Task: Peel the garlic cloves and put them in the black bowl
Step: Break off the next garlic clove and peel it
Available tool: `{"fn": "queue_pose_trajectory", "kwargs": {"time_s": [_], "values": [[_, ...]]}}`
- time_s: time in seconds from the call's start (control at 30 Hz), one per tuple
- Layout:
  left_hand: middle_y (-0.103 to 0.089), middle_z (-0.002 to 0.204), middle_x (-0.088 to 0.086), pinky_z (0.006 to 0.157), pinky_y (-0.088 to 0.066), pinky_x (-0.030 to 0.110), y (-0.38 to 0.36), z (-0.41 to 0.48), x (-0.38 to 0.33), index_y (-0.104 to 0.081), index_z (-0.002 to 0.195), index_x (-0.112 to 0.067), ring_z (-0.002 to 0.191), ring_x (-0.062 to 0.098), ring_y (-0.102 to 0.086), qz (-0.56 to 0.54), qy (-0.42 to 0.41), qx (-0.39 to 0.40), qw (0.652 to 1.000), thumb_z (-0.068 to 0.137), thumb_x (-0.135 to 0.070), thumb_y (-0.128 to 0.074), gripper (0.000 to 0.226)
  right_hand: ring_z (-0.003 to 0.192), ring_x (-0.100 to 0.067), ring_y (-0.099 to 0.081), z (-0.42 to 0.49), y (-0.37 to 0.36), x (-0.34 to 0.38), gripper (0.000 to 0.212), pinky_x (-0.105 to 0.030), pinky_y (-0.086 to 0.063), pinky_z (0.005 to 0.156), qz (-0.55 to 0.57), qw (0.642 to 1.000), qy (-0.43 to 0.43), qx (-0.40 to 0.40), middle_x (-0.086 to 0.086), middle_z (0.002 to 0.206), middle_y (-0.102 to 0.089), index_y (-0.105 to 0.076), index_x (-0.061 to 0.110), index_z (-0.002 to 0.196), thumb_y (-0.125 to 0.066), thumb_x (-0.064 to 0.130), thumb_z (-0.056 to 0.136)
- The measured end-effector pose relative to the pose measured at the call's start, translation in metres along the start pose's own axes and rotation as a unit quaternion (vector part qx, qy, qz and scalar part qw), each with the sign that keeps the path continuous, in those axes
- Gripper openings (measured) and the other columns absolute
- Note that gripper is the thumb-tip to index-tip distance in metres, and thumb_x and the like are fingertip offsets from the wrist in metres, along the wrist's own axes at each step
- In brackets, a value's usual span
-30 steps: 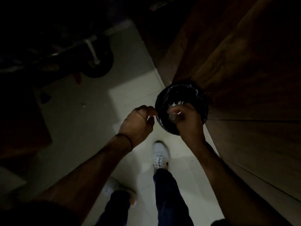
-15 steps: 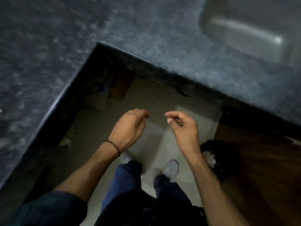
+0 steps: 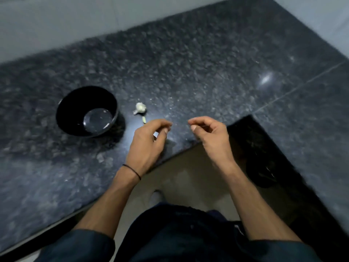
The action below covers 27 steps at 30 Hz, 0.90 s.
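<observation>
The black bowl (image 3: pixel 81 103) sits on the dark speckled counter (image 3: pixel 188 72), to the left of the person and within easy reach. Only its glossy base shows inside it and no clove, so the task looks barely begun. Just to the right of the bowl, apart from it, lies the garlic (image 3: pixel 140 108), a small white piece in its papery skin, with a pale green bit of stalk (image 3: pixel 144 119) just in front of it. That places it between the bowl and the hands, so a peeled clove should have only a short trip to the left. The left hand (image 3: pixel 149 142), with a thin dark band (image 3: pixel 132 171) at the wrist, hovers over the counter's edge just short of the garlic. Its fingers (image 3: pixel 162 124) are loosely curled toward the thumb and nothing shows in them; it seems placed to pick the garlic up. The right hand (image 3: pixel 209 135) hangs level with it and well apart from the garlic. Its forefinger and thumb (image 3: pixel 193 127) are curled close together as if for pinching, but the motion blur does not show whether a scrap of skin sits between them. Both hands face each other across a small gap, the posture for working a clove between two sets of fingertips.
</observation>
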<state>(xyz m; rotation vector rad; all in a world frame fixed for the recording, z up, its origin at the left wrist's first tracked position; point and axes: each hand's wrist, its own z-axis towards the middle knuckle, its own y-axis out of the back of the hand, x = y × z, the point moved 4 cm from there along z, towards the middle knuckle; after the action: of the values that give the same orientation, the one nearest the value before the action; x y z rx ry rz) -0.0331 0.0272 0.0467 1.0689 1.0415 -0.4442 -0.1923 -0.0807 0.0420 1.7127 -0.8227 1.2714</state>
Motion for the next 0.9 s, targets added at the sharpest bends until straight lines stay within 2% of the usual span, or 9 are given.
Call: {"fn": "queue_pose_trajectory", "kwargs": {"time_s": [0.17, 0.23, 0.33, 0.43, 0.53, 0.6, 0.7, 0.8, 0.9], "values": [[-0.073, 0.102, -0.002, 0.074, -0.047, 0.009, 0.021, 0.013, 0.038, -0.073, 0.103, -0.012, 0.086, 0.008, -0.069, -0.018, 0.071, -0.081, 0.994, 0.095, -0.002, -0.060, 0.018, 0.071, 0.004, -0.060, 0.052, -0.054, 0.010, 0.015, -0.012, -0.046, 0.069, -0.019, 0.998, -0.007, 0.058, 0.009, 0.081, -0.071, -0.076, 0.011, 0.098, -0.064, 0.003, 0.094], [-0.071, 0.104, -0.002, 0.080, -0.057, 0.023, 0.022, 0.013, 0.051, -0.072, 0.103, -0.013, 0.087, 0.010, -0.071, -0.025, 0.103, -0.107, 0.989, 0.096, -0.005, -0.059, 0.017, 0.070, 0.005, -0.060, 0.071, -0.070, 0.009, 0.015, -0.013, -0.047, 0.069, -0.031, 0.996, -0.013, 0.077, 0.006, 0.082, -0.071, -0.076, 0.010, 0.100, -0.063, 0.004, 0.095], [-0.066, 0.097, -0.004, 0.081, -0.055, 0.036, 0.017, 0.018, 0.057, -0.070, 0.104, -0.015, 0.082, 0.011, -0.063, 0.040, 0.140, -0.149, 0.978, 0.093, -0.011, -0.066, 0.013, 0.080, 0.004, -0.064, 0.101, -0.088, 0.000, 0.017, -0.017, -0.050, 0.079, -0.072, 0.993, 0.012, 0.093, 0.004, 0.097, -0.072, -0.074, 0.018, 0.099, -0.061, 0.007, 0.096], [-0.057, 0.091, -0.005, 0.075, -0.050, 0.033, 0.009, 0.025, 0.055, -0.064, 0.101, -0.017, 0.075, 0.012, -0.056, 0.058, 0.196, -0.190, 0.960, 0.088, -0.022, -0.073, 0.017, 0.088, 0.007, -0.061, 0.120, -0.102, -0.002, 0.020, -0.010, -0.045, 0.083, -0.121, 0.984, 0.082, 0.106, 0.001, 0.105, -0.067, -0.072, 0.016, 0.103, -0.059, 0.003, 0.095], [-0.050, 0.093, -0.009, 0.072, -0.043, 0.029, 0.001, 0.033, 0.058, -0.056, 0.096, -0.021, 0.080, 0.011, -0.052, 0.107, 0.241, -0.157, 0.952, 0.085, -0.034, -0.076, 0.027, 0.092, -0.001, -0.059, 0.120, -0.103, -0.008, 0.019, -0.013, -0.045, 0.085, -0.164, 0.967, 0.156, 0.113, 0.001, 0.104, -0.061, -0.070, 0.012, 0.104, -0.056, 0.003, 0.095], [-0.048, 0.090, -0.010, 0.069, -0.038, 0.027, -0.006, 0.041, 0.055, -0.053, 0.091, -0.022, 0.078, 0.012, -0.051, 0.123, 0.284, -0.216, 0.926, 0.086, -0.033, -0.075, 0.025, 0.093, -0.008, -0.057, 0.133, -0.109, -0.011, 0.018, -0.017, -0.045, 0.085, -0.172, 0.946, 0.197, 0.192, 0.001, 0.104, -0.058, -0.068, 0.010, 0.104, -0.054, 0.003, 0.096], [-0.049, 0.089, -0.007, 0.069, -0.039, 0.030, -0.010, 0.041, 0.053, -0.055, 0.089, -0.018, 0.079, 0.016, -0.051, 0.140, 0.244, -0.212, 0.936, 0.092, -0.024, -0.069, 0.016, 0.093, -0.009, -0.055, 0.132, -0.110, -0.012, 0.018, -0.022, -0.045, 0.083, -0.184, 0.948, 0.203, 0.161, 0.003, 0.105, -0.055, -0.065, 0.012, 0.104, -0.051, 0.005, 0.096], [-0.050, 0.092, -0.005, 0.075, -0.045, 0.035, -0.016, 0.035, 0.049, -0.060, 0.093, -0.014, 0.082, 0.015, -0.051, 0.131, 0.233, -0.259, 0.928, 0.096, -0.018, -0.065, 0.007, 0.094, -0.011, -0.054, 0.134, -0.110, -0.016, 0.017, -0.024, -0.045, 0.082, -0.187, 0.941, 0.211, 0.186, 0.003, 0.106, -0.054, -0.063, 0.014, 0.105, -0.049, 0.007, 0.096], [-0.054, 0.096, -0.004, 0.078, -0.046, 0.029, -0.018, 0.029, 0.041, -0.064, 0.096, -0.012, 0.085, 0.011, -0.054, 0.115, 0.222, -0.312, 0.917, 0.098, -0.014, -0.062, 0.004, 0.094, -0.013, -0.052, 0.134, -0.113, -0.016, 0.015, -0.025, -0.043, 0.082, -0.200, 0.932, 0.232, 0.191, 0.001, 0.105, -0.054, -0.062, 0.013, 0.104, -0.052, 0.007, 0.095]]}}
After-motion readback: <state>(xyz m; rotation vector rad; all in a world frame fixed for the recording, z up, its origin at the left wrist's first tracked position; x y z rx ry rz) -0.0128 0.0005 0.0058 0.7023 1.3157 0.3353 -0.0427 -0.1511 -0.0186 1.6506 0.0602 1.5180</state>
